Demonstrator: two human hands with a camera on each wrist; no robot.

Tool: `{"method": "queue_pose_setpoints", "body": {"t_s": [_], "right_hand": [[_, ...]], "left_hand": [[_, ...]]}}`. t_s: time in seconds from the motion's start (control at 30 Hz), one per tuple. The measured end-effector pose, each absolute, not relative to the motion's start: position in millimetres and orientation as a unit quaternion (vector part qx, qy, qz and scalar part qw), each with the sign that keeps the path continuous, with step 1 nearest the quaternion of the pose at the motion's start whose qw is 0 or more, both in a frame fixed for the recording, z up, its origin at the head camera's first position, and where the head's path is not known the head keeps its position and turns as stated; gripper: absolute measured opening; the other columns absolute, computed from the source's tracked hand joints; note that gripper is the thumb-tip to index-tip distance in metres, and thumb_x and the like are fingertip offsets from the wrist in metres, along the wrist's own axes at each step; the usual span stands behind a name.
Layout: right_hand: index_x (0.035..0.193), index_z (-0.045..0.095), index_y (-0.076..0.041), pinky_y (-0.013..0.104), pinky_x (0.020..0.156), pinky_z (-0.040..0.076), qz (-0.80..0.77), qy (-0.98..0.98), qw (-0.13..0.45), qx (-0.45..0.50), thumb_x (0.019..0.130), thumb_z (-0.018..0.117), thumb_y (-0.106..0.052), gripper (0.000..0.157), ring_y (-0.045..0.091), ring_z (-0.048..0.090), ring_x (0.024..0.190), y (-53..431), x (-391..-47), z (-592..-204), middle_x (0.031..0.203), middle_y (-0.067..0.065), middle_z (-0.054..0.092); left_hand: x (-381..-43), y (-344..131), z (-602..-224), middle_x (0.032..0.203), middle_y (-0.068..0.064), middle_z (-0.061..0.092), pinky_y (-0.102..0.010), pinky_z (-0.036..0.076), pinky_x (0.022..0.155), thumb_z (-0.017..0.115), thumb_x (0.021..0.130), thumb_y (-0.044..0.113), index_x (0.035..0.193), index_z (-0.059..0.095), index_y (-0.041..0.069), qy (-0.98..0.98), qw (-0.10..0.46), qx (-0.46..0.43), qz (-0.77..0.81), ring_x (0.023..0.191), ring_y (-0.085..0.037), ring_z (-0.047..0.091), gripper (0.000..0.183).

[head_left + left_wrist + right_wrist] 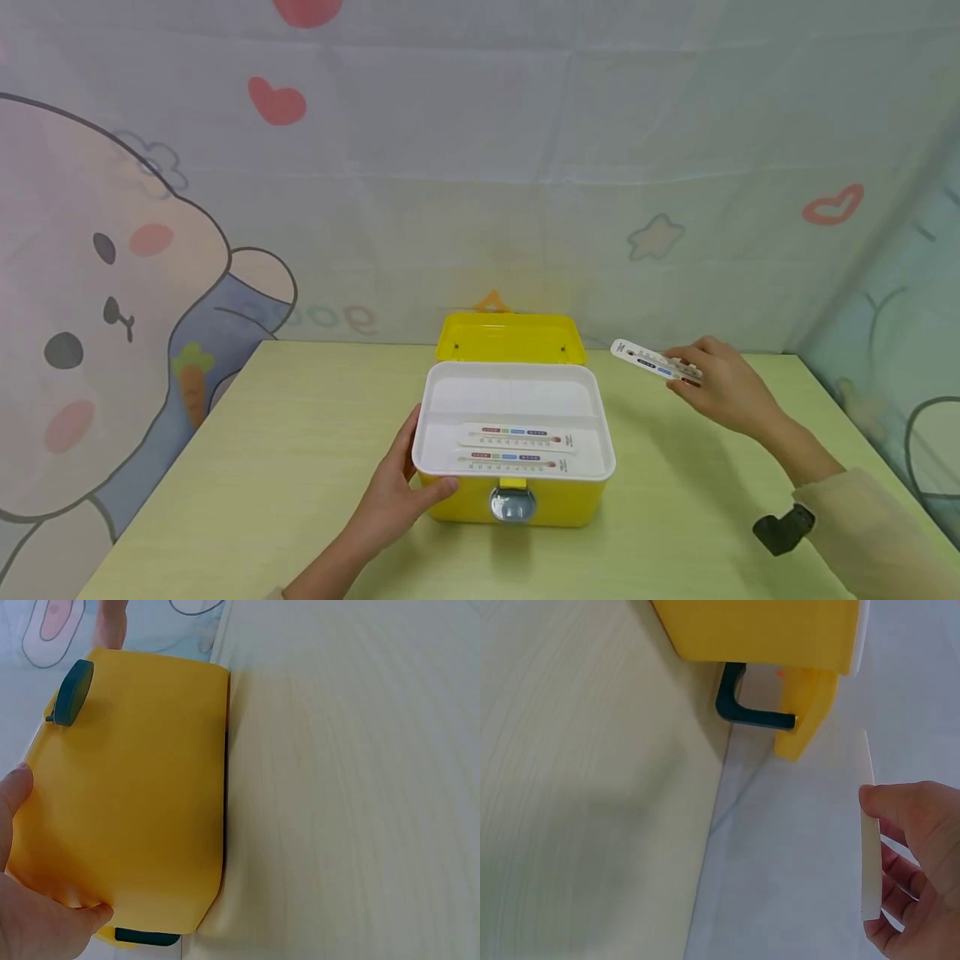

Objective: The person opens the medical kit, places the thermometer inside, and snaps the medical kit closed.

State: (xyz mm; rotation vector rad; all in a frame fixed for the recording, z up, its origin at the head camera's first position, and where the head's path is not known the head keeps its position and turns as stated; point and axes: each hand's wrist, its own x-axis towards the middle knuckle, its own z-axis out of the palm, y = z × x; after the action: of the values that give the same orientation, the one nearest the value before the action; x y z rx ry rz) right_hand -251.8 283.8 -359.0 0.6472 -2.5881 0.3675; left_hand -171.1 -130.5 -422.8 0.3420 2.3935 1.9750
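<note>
A yellow storage box (566,504) stands at the middle of the table with its lid (510,337) tipped back behind it. In its top sits a white tray (510,392), where two flat white thermometers (517,437) with coloured scales lie side by side near the front. My left hand (405,492) grips the box at its left side, thumb on the front corner. Off to the right, above the table, my right hand (723,387) pinches another white thermometer (637,355) between thumb and fingers. In the right wrist view this thermometer (870,862) shows edge-on.
A clear round latch (513,504) hangs on the box front. A dark handle (754,716) sticks out near the lid in the right wrist view. The pale wooden table (315,417) reaches back to a printed cloth (487,167).
</note>
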Motion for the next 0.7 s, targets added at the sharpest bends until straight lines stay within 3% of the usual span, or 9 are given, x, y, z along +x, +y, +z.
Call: {"method": "queue_pose_setpoints", "body": {"t_s": [0.7], "right_hand": [[0.107, 0.067, -0.009, 0.027, 0.062, 0.040, 0.135, -0.938, 0.180, 0.265, 0.074, 0.075, -0.015, 0.035, 0.016, 0.046, 0.077, 245, -232, -337, 0.091, 0.004, 0.056]], "left_hand": [[-171, -130, -421, 0.146, 0.002, 0.033, -0.047, 0.031, 0.106, 0.077, 0.074, 0.011, 0.148, 0.014, 0.027, 0.767, 0.012, 0.109, 0.632, 0.123, -0.020, 0.045, 0.099]]}}
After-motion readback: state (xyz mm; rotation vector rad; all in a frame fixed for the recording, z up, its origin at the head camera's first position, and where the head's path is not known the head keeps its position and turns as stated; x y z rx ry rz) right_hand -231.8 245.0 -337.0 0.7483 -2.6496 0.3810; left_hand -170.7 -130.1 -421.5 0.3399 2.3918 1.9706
